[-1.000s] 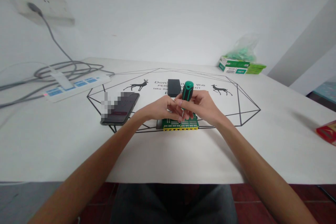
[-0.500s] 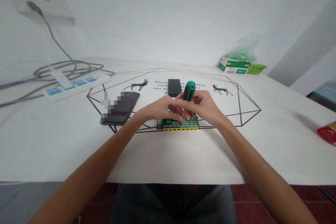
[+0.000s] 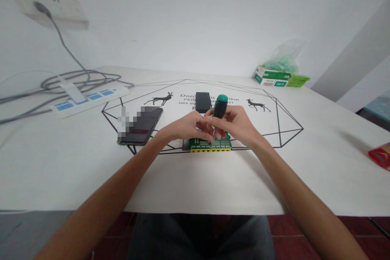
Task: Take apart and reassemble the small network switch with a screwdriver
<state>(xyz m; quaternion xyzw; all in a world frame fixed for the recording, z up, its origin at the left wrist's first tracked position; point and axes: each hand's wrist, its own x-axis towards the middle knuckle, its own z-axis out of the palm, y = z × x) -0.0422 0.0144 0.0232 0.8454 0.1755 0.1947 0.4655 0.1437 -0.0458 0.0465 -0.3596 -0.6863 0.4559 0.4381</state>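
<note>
A green circuit board (image 3: 201, 145) with a yellow strip of connectors along its near edge lies on the white table, under both hands. My right hand (image 3: 236, 124) is closed round a screwdriver (image 3: 220, 107) with a green and black handle, held tilted with its thin shaft pointing down at the board. Close against it, my left hand (image 3: 191, 126) has its fingers bent together near the shaft, over the board. What those left fingers pinch, if anything, is hidden. Just beyond the hands sits a black rectangular box (image 3: 203, 101).
A phone (image 3: 143, 126) lies left of my left hand. Farther left are a power strip (image 3: 91, 101) and coiled grey cables (image 3: 79, 79). Small green and white boxes (image 3: 272, 76) with a plastic bag stand at the back right. Something red (image 3: 380, 155) is at the right edge.
The screwdriver handle leans very slightly more to the right. Both hands stay in nearly the same place over the board.
</note>
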